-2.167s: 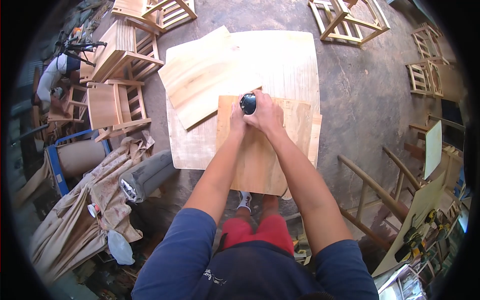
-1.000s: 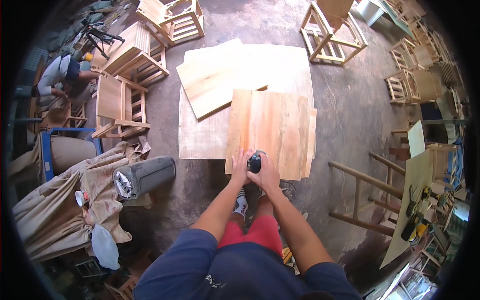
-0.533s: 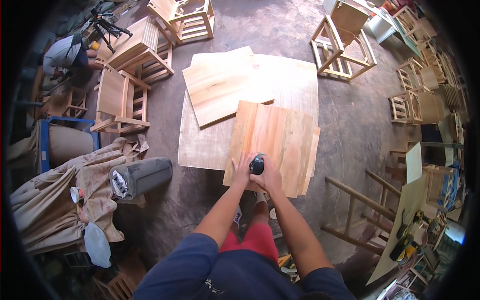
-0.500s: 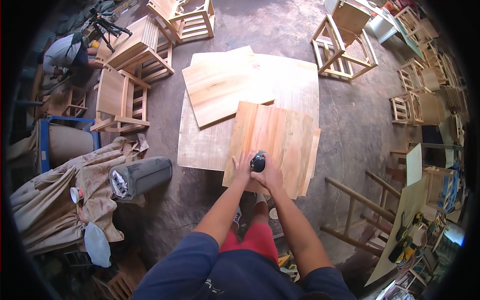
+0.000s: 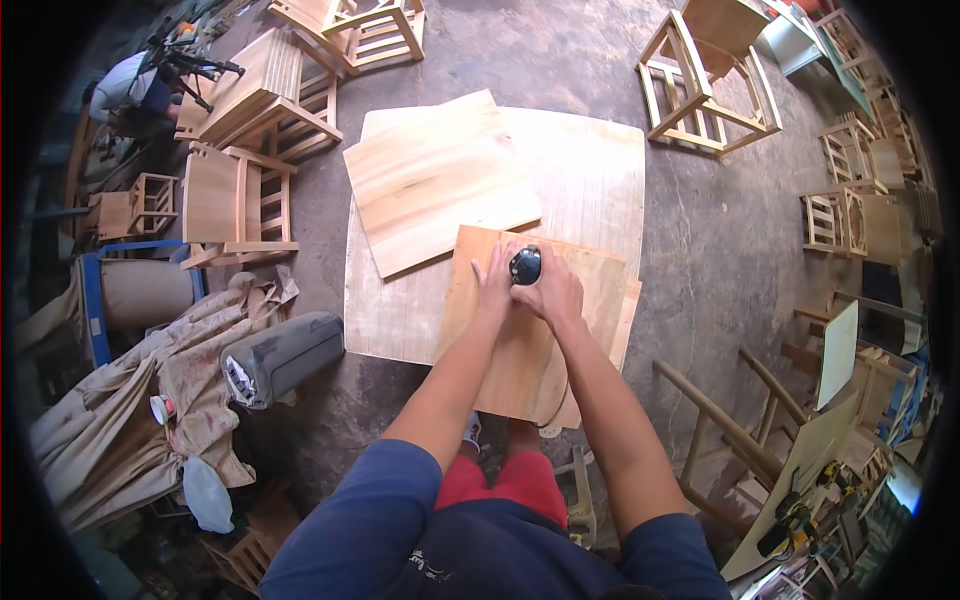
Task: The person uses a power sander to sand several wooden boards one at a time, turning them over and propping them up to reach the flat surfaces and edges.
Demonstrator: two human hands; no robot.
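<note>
Underfoot, a stained concrete floor (image 5: 700,230) carries everything, and a large pale plywood sheet (image 5: 590,170) lies flat on it, serving as the work surface. Two smaller boards rest on that sheet: a lighter board (image 5: 435,180) lies skewed over its far-left corner, overhanging the far edge slightly, and a reddish wooden panel (image 5: 520,350) lies at the near-right part, its near end projecting past the sheet's near edge. A thinner board edge shows under the panel along its right side. On the panel, close to its far edge, sits a small black sander (image 5: 525,265). Both hands are on it: the left hand (image 5: 496,285) presses beside its left flank with fingers spread and partly flat on the wood, and the right hand (image 5: 553,292) is curled around the tool body from the right and near side, gripping it. A cord trails from the near edge of the panel toward the person's legs. Left of the sheet stand unfinished wooden chair frames (image 5: 240,195); more frames (image 5: 710,85) stand beyond its far-right corner. A grey canister (image 5: 285,355) lies on crumpled cloth (image 5: 130,420) at the near left. Another person (image 5: 130,90) crouches at the far left, well apart.
</note>
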